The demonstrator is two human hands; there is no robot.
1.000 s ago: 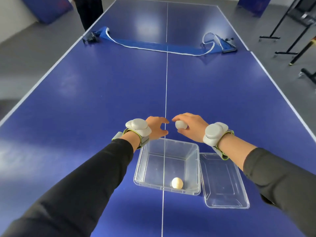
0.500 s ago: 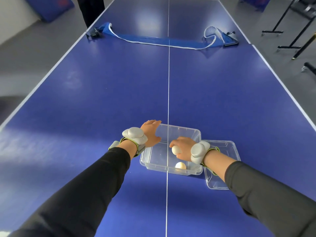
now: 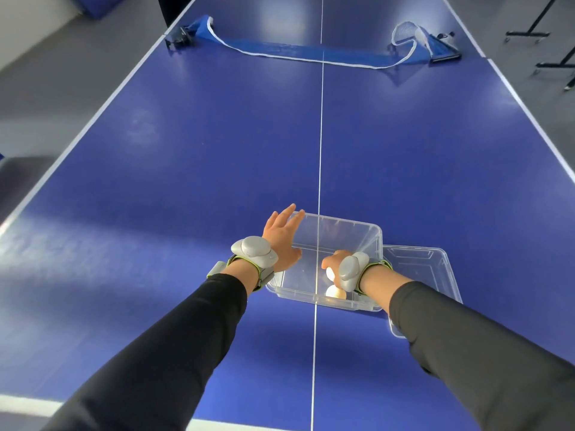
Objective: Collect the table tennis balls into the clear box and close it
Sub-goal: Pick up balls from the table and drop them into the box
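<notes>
The clear box (image 3: 351,231) sits on the blue table, straddling the white centre line. My right hand (image 3: 337,261) reaches down inside it, fingers curled around a white ball (image 3: 329,273). A second white ball (image 3: 335,292) lies on the box floor just below that hand. My left hand (image 3: 284,236) rests flat with fingers spread against the box's left wall and rim. The clear lid (image 3: 432,269) lies flat on the table right of the box, partly under my right forearm.
A collapsed blue net (image 3: 311,52) with its clamps lies across the table (image 3: 186,181) at the far end. Metal stands (image 3: 547,35) are on the floor beyond the right edge. The table's near edge runs just below my arms.
My right hand has carried the white ball from above the far rim down into the box. My left hand opened and settled against the box's left side.
</notes>
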